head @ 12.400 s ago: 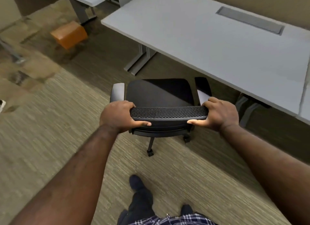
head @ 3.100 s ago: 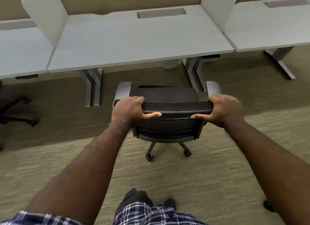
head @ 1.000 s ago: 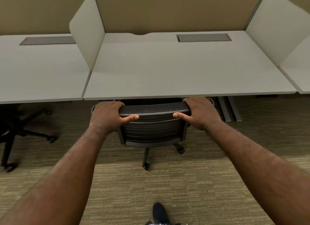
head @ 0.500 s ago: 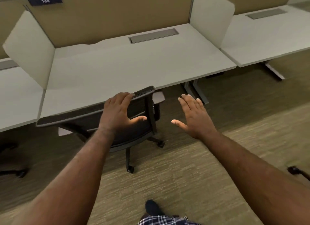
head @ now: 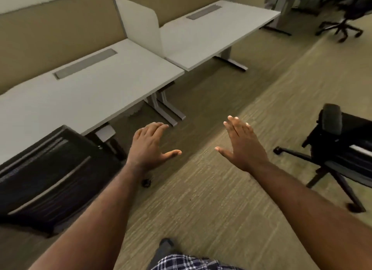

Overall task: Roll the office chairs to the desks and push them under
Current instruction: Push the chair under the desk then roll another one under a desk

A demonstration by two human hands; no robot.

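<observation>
A black mesh-backed office chair stands at the lower left, its seat tucked under the near grey desk. My left hand hovers to the right of that chair, fingers spread, touching nothing. My right hand is also spread and empty above the carpet. A second black office chair stands loose on the carpet at the right, away from any desk. A second grey desk stands further back with nothing under it.
White divider panels and a tan partition wall back the desks. A third black chair stands at the far top right near another desk leg. Carpet aisle runs diagonally between desks and the loose chair.
My left hand has come off the chair back, and both hands hang free. The view has swung right, so the tucked chair sits at the left and a loose chair appears on the right.
</observation>
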